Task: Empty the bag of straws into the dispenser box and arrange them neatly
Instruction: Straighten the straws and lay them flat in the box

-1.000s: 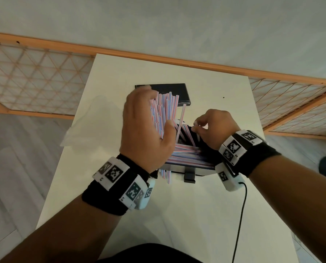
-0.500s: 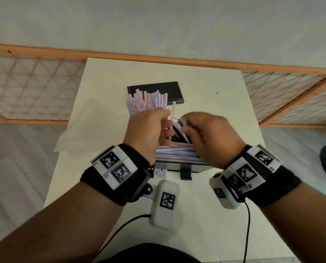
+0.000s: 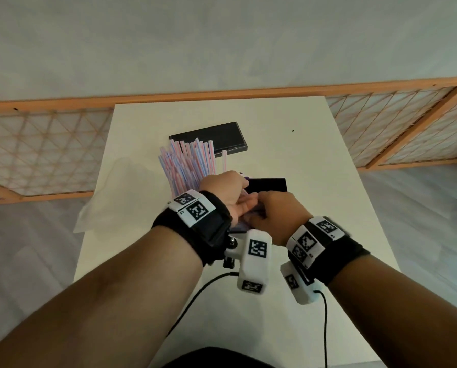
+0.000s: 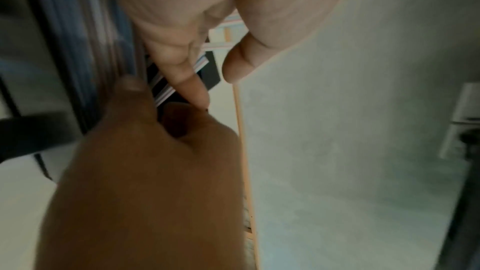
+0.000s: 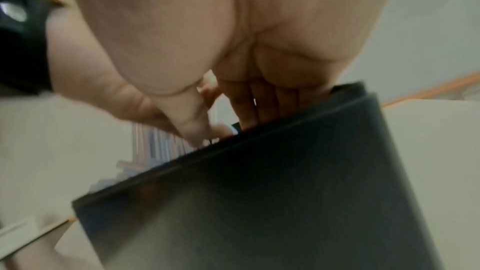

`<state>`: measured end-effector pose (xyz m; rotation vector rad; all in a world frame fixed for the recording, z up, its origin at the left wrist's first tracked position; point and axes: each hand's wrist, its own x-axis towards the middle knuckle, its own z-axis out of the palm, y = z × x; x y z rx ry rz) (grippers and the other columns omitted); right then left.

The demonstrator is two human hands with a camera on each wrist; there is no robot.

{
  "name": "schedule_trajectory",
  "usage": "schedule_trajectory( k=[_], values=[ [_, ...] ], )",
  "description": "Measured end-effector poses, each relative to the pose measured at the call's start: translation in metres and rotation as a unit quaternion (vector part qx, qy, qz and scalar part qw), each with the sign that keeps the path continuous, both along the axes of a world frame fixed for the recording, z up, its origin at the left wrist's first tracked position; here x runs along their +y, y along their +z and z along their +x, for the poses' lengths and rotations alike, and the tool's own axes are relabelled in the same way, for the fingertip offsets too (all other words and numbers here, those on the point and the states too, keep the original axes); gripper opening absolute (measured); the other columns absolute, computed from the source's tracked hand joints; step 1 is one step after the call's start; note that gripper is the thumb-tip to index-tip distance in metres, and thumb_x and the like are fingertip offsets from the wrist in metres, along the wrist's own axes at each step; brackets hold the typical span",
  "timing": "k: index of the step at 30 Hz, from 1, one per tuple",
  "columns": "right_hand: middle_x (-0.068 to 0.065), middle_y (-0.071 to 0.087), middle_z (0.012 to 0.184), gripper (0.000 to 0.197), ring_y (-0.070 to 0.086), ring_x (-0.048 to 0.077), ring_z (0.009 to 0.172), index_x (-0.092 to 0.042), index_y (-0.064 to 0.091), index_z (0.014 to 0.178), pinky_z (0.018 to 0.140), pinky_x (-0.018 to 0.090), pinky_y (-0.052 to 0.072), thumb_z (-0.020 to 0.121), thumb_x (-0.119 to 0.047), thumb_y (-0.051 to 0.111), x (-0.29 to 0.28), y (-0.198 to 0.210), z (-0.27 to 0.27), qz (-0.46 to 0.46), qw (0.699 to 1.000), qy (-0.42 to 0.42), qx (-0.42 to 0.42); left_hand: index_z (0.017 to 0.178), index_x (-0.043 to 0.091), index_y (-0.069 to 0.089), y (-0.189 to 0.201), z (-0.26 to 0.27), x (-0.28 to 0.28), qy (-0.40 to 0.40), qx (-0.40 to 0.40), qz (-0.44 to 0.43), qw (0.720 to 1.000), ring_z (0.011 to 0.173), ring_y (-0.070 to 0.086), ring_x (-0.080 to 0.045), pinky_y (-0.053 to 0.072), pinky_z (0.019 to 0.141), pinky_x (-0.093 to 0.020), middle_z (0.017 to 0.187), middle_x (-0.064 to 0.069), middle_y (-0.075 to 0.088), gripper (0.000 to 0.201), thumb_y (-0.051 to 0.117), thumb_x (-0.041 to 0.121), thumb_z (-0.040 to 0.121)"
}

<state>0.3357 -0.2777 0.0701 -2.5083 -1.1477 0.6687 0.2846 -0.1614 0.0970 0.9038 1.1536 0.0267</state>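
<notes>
Your left hand [image 3: 223,191] grips a fan of straws [image 3: 187,163] above the box [image 3: 268,185]; your right hand [image 3: 273,216] curls onto straws inside it, grip unclear.

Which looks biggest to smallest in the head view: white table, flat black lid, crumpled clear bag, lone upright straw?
1. White table
2. Crumpled clear plastic bag
3. Flat black lid, though it lies farther from the camera, so its rank against the bag is unsure
4. Lone upright straw

Both bare forearms wear black wrist straps [image 3: 208,229] carrying white blocks printed with black square markers; a white camera pod [image 3: 255,261] with a black cable [image 3: 195,296] hangs below each.
</notes>
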Motion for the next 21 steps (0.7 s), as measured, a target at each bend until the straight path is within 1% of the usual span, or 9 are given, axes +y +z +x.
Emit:
schedule_trajectory(
  k=[3, 6, 8, 11, 13, 15, 17, 19, 21],
  values=[
    [0.001, 0.061, 0.086, 0.008, 0.058, 0.026, 0.084, -0.012, 0.058, 0.092, 0.068, 0.027, 0.037, 0.087, -0.018, 0.059, -0.006, 0.01, 0.006, 0.01, 1.0, -0.024, -0.008, 0.089, 0.003, 0.054, -0.013, 0.011, -0.002, -0.006, 0.006, -0.014, 1.0, 0.062, 0.062, -0.02, 0.051, 0.04, -0.023, 0.086, -0.016, 0.059, 0.012, 0.054, 0.002, 0.101],
    [0.0, 0.057, 0.084, 0.009, 0.056, 0.024, 0.082, -0.013, 0.059, 0.096, 0.069, 0.027, 0.035, 0.089, -0.019, 0.06, -0.01, 0.016, 0.01, 0.005, 1.0, -0.029, -0.007, 0.093, 0.004, 0.055, -0.021, 0.022, -0.003, 0.01, 0.016, -0.011, 1.0, 0.06, 0.062, -0.017, 0.046, 0.034, -0.019, 0.081, -0.014, 0.062, 0.011, 0.056, 0.009, 0.103],
    [0.002, 0.06, 0.088, 0.012, 0.057, 0.024, 0.084, -0.012, 0.061, 0.099, 0.069, 0.027, 0.037, 0.09, -0.019, 0.06, -0.01, 0.018, 0.013, -0.004, 1.0, -0.024, 0.0, 0.091, 0.005, 0.055, -0.024, 0.027, -0.004, 0.025, 0.02, 0.006, 0.999, 0.05, 0.065, -0.015, 0.047, 0.035, -0.02, 0.076, -0.013, 0.064, 0.013, 0.057, 0.01, 0.102],
    [0.002, 0.061, 0.094, 0.021, 0.053, 0.021, 0.084, -0.015, 0.063, 0.107, 0.071, 0.025, 0.038, 0.087, -0.015, 0.056, -0.008, 0.017, 0.018, -0.008, 0.999, -0.036, 0.007, 0.085, 0.004, 0.056, -0.023, 0.028, -0.003, 0.029, 0.042, 0.045, 0.998, 0.035, 0.061, -0.011, 0.047, 0.033, -0.021, 0.068, -0.013, 0.063, 0.018, 0.056, 0.009, 0.103],
    [0.003, 0.065, 0.103, 0.028, 0.049, 0.018, 0.083, -0.017, 0.064, 0.111, 0.071, 0.024, 0.037, 0.085, -0.012, 0.053, -0.008, 0.017, 0.021, -0.007, 0.999, -0.052, -0.001, 0.085, 0.001, 0.058, -0.02, 0.025, -0.003, 0.025, 0.055, 0.085, 0.995, 0.03, 0.059, -0.012, 0.046, 0.032, -0.022, 0.055, -0.013, 0.064, 0.017, 0.054, 0.005, 0.101],
    [0.003, 0.065, 0.105, 0.028, 0.049, 0.018, 0.084, -0.018, 0.063, 0.112, 0.071, 0.024, 0.037, 0.085, -0.013, 0.055, -0.006, 0.019, 0.024, -0.001, 0.998, -0.057, -0.008, 0.083, -0.002, 0.06, -0.015, 0.02, -0.002, 0.008, 0.065, 0.145, 0.987, 0.032, 0.061, -0.015, 0.052, 0.037, -0.026, 0.041, -0.009, 0.061, 0.017, 0.053, 0.004, 0.097],
    [0.002, 0.064, 0.101, 0.026, 0.053, 0.019, 0.086, -0.017, 0.062, 0.11, 0.071, 0.025, 0.037, 0.085, -0.014, 0.059, -0.003, 0.022, 0.028, 0.003, 0.999, -0.05, -0.015, 0.079, -0.004, 0.065, -0.009, 0.015, 0.0, -0.029, 0.076, 0.219, 0.972, 0.038, 0.065, -0.019, 0.059, 0.045, -0.033, 0.046, -0.011, 0.066, 0.019, 0.054, 0.007, 0.09],
    [0.0, 0.062, 0.096, 0.024, 0.057, 0.021, 0.088, -0.017, 0.061, 0.108, 0.07, 0.025, 0.037, 0.084, -0.017, 0.062, 0.002, 0.026, 0.031, 0.01, 0.999, -0.037, -0.024, 0.079, -0.006, 0.069, -0.001, 0.01, 0.003, -0.075, 0.083, 0.293, 0.949, 0.042, 0.068, -0.022, 0.06, 0.046, -0.035, 0.056, -0.014, 0.071, 0.024, 0.054, 0.013, 0.083],
    [-0.002, 0.06, 0.095, 0.026, 0.059, 0.021, 0.091, -0.018, 0.06, 0.108, 0.07, 0.024, 0.038, 0.083, -0.02, 0.064, 0.009, 0.03, 0.033, 0.015, 0.999, -0.027, -0.032, 0.077, -0.004, 0.069, 0.007, 0.004, 0.007, -0.115, 0.07, 0.36, 0.923, 0.048, 0.071, -0.026, 0.063, 0.052, -0.045, 0.056, -0.011, 0.071, 0.029, 0.054, 0.02, 0.073]
  ],
)
